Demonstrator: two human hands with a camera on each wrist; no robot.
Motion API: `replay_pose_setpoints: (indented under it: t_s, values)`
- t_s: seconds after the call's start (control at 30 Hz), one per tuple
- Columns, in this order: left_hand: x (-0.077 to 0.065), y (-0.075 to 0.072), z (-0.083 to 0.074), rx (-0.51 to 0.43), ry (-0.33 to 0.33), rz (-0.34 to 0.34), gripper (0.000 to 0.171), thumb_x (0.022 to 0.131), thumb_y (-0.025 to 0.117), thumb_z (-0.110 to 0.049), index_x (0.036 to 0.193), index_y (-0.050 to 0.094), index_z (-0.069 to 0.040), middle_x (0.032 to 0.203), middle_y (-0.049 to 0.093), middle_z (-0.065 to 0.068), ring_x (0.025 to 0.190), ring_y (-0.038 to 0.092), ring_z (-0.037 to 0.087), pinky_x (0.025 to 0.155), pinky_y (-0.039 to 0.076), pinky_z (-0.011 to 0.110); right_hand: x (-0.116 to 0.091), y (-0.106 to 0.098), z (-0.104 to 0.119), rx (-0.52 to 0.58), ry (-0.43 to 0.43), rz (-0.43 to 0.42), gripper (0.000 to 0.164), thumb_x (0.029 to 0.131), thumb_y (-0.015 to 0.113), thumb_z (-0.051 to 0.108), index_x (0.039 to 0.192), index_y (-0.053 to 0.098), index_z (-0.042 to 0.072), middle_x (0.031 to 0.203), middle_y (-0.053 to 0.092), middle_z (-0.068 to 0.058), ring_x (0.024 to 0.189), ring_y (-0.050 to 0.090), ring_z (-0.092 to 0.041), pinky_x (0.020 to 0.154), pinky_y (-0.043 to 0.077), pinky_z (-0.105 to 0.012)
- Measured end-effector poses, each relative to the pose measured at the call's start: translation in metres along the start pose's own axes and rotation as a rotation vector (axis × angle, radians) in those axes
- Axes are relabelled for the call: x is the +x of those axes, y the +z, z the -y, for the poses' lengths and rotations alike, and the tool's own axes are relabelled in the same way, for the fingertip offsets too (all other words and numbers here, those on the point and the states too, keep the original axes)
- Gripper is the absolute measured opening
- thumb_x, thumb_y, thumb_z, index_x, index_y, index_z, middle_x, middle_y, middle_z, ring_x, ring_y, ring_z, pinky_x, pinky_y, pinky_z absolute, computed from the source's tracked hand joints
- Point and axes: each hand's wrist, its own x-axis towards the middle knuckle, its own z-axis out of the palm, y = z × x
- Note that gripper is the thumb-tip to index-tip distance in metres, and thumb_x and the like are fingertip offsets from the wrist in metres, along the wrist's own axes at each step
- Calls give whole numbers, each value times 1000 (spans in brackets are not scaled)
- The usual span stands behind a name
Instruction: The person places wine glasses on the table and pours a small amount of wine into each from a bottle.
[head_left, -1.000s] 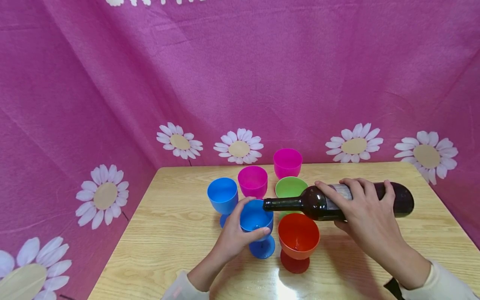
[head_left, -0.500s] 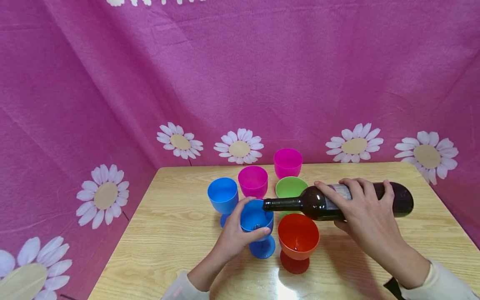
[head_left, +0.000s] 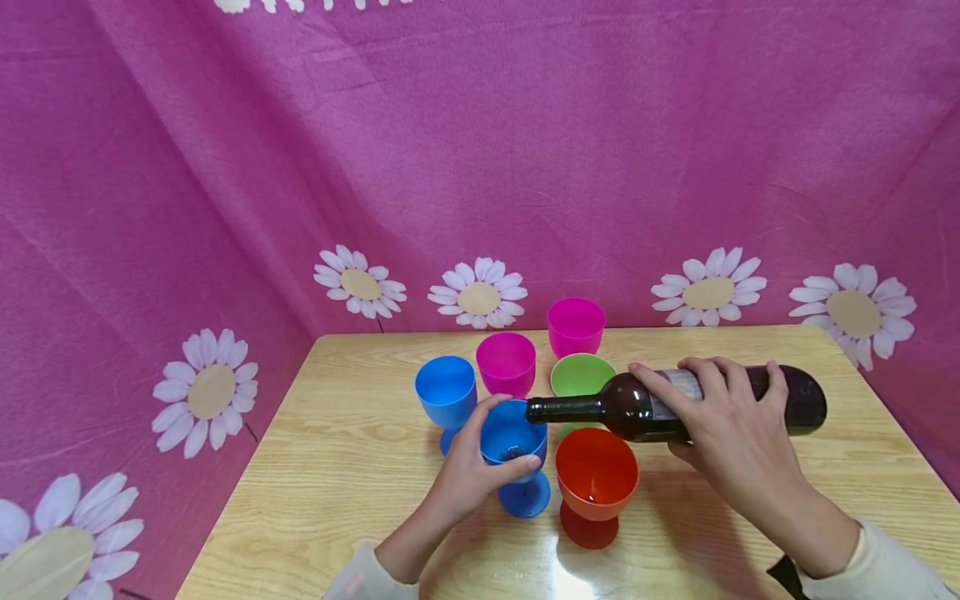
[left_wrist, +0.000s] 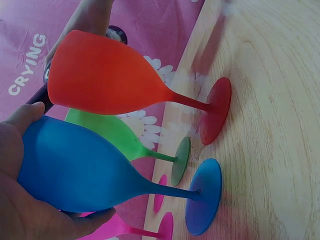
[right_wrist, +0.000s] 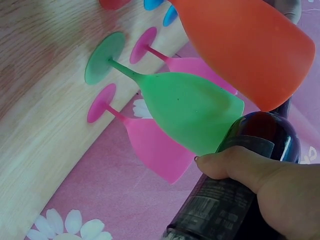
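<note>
My left hand [head_left: 472, 467] curls round the bowl of a blue wine glass [head_left: 510, 429], thumb on the near side. Its round foot is on the wooden table. From the right, my right hand [head_left: 738, 429] grips a dark wine bottle [head_left: 806, 400] round its labelled body. The bottle lies almost level in the air, its mouth just over the blue glass's right rim. A dark, bubbly patch shows at the bottom of that glass. Directly to its right stands an orange-red wine glass [head_left: 596, 475], below the bottle's shoulder; the left wrist view shows both glasses upright.
Behind stand a second blue glass [head_left: 445, 392], two pink glasses [head_left: 506, 364] and a green glass [head_left: 581, 375], partly covered by the bottle. A pink cloth [head_left: 480, 150] with white daisies hangs along the back and sides of the wooden table [head_left: 345, 467].
The dark bubbly patch inside the held blue glass has grown larger and darker. Both hands, the bottle and the glasses keep nearly the same places.
</note>
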Motion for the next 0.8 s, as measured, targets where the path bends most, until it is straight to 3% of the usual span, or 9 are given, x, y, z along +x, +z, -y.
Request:
replay_pose_setpoints:
  t_s: [0.8]
  values:
    - [0,0,1,2,8,4,84,83,86,-34,153,42,-27,152,47,9,142,41,41,96,54,61,-1,0,0,-10,-3,-3,110,51,103,22,146,52,40,121,58,-19,114,49,-45,94,27,-87]
